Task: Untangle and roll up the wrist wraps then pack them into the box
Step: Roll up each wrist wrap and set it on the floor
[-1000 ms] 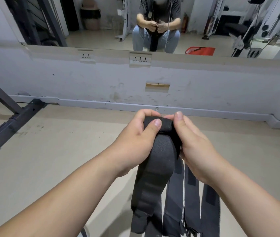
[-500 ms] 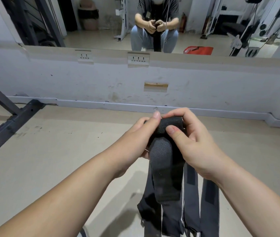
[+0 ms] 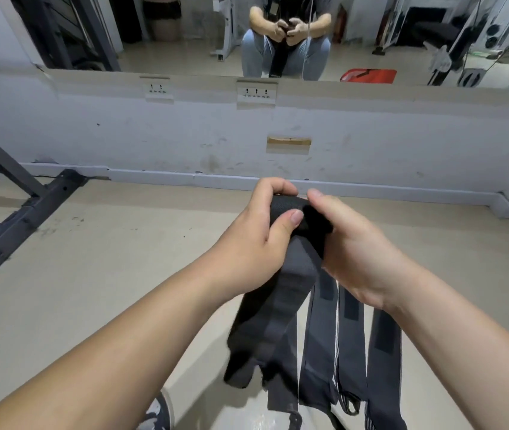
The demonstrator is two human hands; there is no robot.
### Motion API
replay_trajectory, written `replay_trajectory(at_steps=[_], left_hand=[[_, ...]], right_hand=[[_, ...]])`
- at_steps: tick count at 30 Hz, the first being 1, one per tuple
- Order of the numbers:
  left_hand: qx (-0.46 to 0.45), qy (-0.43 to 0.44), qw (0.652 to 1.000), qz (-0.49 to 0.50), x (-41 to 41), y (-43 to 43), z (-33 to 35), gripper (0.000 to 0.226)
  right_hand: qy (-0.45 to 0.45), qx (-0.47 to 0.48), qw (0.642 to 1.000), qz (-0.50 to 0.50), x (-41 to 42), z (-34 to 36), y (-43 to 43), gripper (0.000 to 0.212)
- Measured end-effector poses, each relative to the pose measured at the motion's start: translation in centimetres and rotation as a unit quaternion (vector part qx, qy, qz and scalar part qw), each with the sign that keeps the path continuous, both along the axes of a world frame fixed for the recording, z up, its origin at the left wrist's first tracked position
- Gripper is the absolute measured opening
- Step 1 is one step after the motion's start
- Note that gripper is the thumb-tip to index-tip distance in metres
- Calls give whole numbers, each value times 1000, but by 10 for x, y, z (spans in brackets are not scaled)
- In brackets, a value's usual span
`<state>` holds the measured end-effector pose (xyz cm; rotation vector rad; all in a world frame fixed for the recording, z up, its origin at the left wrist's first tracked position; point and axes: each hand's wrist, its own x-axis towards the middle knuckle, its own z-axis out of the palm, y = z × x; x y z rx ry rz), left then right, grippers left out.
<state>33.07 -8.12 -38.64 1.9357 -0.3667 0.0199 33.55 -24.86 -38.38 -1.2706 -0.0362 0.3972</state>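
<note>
A black wrist wrap [image 3: 281,293] is partly rolled at its top end, and its loose tail hangs down toward my lap. My left hand [image 3: 257,243] grips the roll from the left, thumb laid across its front. My right hand [image 3: 355,246] holds the roll from the right, fingers curled round its far side. Several more dark wrist wraps [image 3: 352,346] hang side by side below my right hand, with Velcro patches showing. No box is in view.
A grey metal rack frame [image 3: 23,209] runs along the floor at left. Ahead is a white wall with a baseboard [image 3: 371,189] and a mirror above it. My shoe [image 3: 156,414] shows at the bottom edge.
The roll has turned between my hands: my left thumb is now across its front and my right fingers have shifted round the back. The hanging tail swung slightly left.
</note>
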Motion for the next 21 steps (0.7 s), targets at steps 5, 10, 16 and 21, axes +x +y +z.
replay_trajectory(at_steps=[5,10,16,21], left_hand=[[37,9,999,-22,2,7,1,22],[-87,66,994,-18,0,-2,-1,28],[-245,242,939,7,8,-12,3,53],[-98,204,974,22,7,-9,1,58]], right_hand=[[-35,-138,990,3,-3,-1,0,32],[-61,-31,997,-31,-4,-2,-1,18],[-202,-85,975,-25,-1,-5,-5,24],[-207,-147,967,9,-4,-4,-11,23]])
